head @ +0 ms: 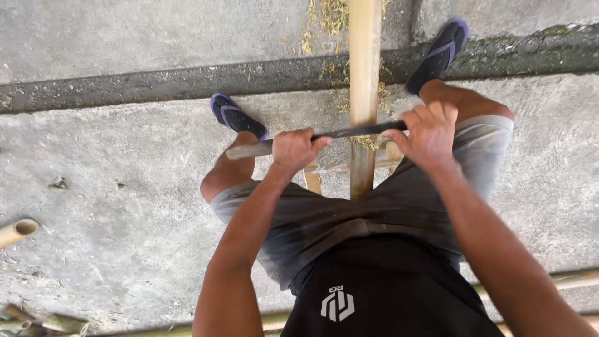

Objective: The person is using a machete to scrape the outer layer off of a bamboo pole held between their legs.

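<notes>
Overhead, looking down past a black shirt (pixel 387 293) and grey shorts (pixel 349 218) at a person seated astride a bamboo pole (pixel 364 68). Pole runs straight away from the body between the knees, pale and stripped on its upper length, darker and rougher on the stretch nearest the lap.

Dark blade (pixel 355 131) lies crosswise on the pole, flat and long, roughly level, tilting up slightly toward the right. Right end dark; left end a paler handle sticking out beyond the fist.

Left hand (pixel 294 150): fingers wrapped tight round the handle end, knuckles up, thumb side toward the pole. Just beside the pole, not touching it as far as can be told.

Right hand (pixel 429 134): fingers curled closed over the blade's other end, just right of the pole. Both forearms reach forward from the bottom edge.

Fine shavings (pixel 363 142) cling under the blade where it meets the pole; more lie scattered at the top, near the pole's far stretch.

Both feet in dark sandals with purple straps, left sandal (pixel 234 116) near the handle, right sandal (pixel 439 53) further out on a dark strip across the concrete floor (pixel 125 206).

Cut bamboo stub (pixel 17 231) at left edge, well apart. More offcuts (pixel 43 321) bottom left.
</notes>
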